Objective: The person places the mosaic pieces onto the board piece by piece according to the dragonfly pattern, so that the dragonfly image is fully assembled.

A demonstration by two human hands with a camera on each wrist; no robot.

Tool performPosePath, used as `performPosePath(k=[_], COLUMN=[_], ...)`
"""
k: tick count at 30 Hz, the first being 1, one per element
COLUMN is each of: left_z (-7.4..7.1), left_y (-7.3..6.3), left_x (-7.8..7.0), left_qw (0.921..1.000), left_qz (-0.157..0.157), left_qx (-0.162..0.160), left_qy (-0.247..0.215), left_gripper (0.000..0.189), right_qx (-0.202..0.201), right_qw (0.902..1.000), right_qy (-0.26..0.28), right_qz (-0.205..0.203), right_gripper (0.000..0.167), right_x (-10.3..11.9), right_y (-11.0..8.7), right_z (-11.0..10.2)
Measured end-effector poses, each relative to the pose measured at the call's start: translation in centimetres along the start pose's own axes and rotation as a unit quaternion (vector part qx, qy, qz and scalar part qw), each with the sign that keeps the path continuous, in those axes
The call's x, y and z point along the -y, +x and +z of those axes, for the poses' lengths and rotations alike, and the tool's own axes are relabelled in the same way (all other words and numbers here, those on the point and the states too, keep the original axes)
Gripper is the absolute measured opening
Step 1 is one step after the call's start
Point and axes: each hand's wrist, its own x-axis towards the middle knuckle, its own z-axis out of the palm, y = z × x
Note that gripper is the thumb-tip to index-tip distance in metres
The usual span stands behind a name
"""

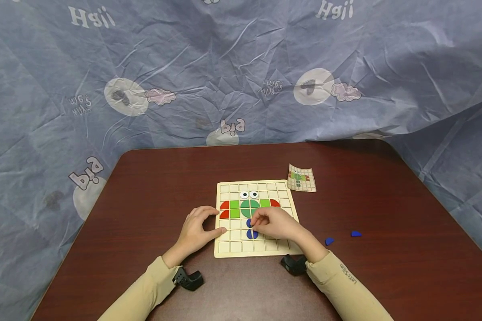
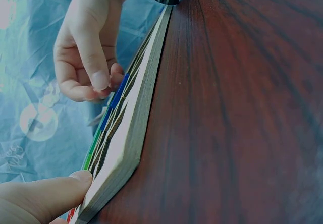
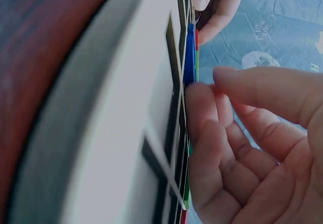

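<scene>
A pale square grid board (image 1: 225, 247) lies on the table with coloured flat pieces set in its cells. My left hand (image 1: 198, 227) rests at the board's left edge, thumb on the surface and fingers loosely bent. Over the lower middle cells, my right hand (image 1: 277, 223) has its fingers curled, tips at the blue rounded pieces (image 1: 250, 234). The fingertips partly cover the upper blue piece, and whether they pinch one is hidden. Above these are green quarter-round pieces (image 1: 245, 204), light green squares (image 1: 234, 204), red rounded pieces (image 1: 224, 205) and two white eye discs (image 1: 244, 195).
A small picture card (image 1: 302, 178) with a similar coloured figure lies by the board's upper right corner. Two loose blue half-round pieces (image 1: 356, 233) lie on the dark wooden table (image 1: 164, 178) to the right. A patterned blue cloth (image 1: 241, 80) hangs behind.
</scene>
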Motion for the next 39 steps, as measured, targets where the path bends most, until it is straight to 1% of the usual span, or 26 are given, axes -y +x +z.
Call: performPosePath(k=[3, 6, 10, 13, 20, 23, 27, 30, 36, 39], left_z=[0.0, 0.0, 0.1, 0.1, 0.0, 0.1, 0.1, 0.1, 0.2, 0.2], left_y=[0.0, 0.0, 0.0, 0.0, 0.1, 0.0, 0.0, 0.0, 0.0, -0.1], left_x=[0.0, 0.0, 0.0, 0.0, -0.1, 0.0, 0.1, 0.1, 0.2, 0.3], left_qw=[1.0, 1.0, 1.0, 1.0, 1.0, 1.0, 1.0, 1.0, 0.9999, 0.9999], left_qz=[0.0, 0.001, 0.002, 0.004, 0.001, 0.002, 0.004, 0.005, 0.007, 0.006], left_qx=[0.002, 0.002, 0.002, 0.001, 0.003, 0.001, -0.001, 0.0, -0.004, -0.007], left_qy=[0.0, 0.002, 0.003, 0.005, 0.0, 0.003, 0.006, 0.004, 0.006, 0.008], left_gripper=[0.049, 0.049, 0.049, 0.048, 0.049, 0.047, 0.047, 0.048, 0.046, 0.047], right_qx=[0.003, 0.012, 0.024, 0.027, 0.034, 0.038, 0.048, 0.038, -0.022, -0.041], right_qw=[1.0, 0.9999, 0.9994, 0.9992, 0.9978, 0.9969, 0.9957, 0.9955, 0.9949, 0.9935], right_qy=[-0.001, 0.002, 0.006, 0.015, 0.056, 0.067, 0.068, 0.067, 0.06, 0.058], right_qz=[-0.002, -0.009, -0.026, -0.027, 0.007, 0.018, 0.04, 0.056, 0.079, 0.088], right_gripper=[0.006, 0.005, 0.006, 0.01, 0.023, 0.026, 0.032, 0.036, 0.035, 0.035], right_x=[0.0, 0.0, -0.3, -0.6, -1.8, -2.4, -3.2, -3.8, -5.4, -6.5], right_y=[-0.1, -0.3, -1.0, -1.8, -4.1, -4.9, -5.9, -6.8, -9.1, -10.3], right_z=[-0.2, -0.9, -2.7, -4.5, -8.4, -9.6, -11.0, -12.0, -14.0, -14.8])
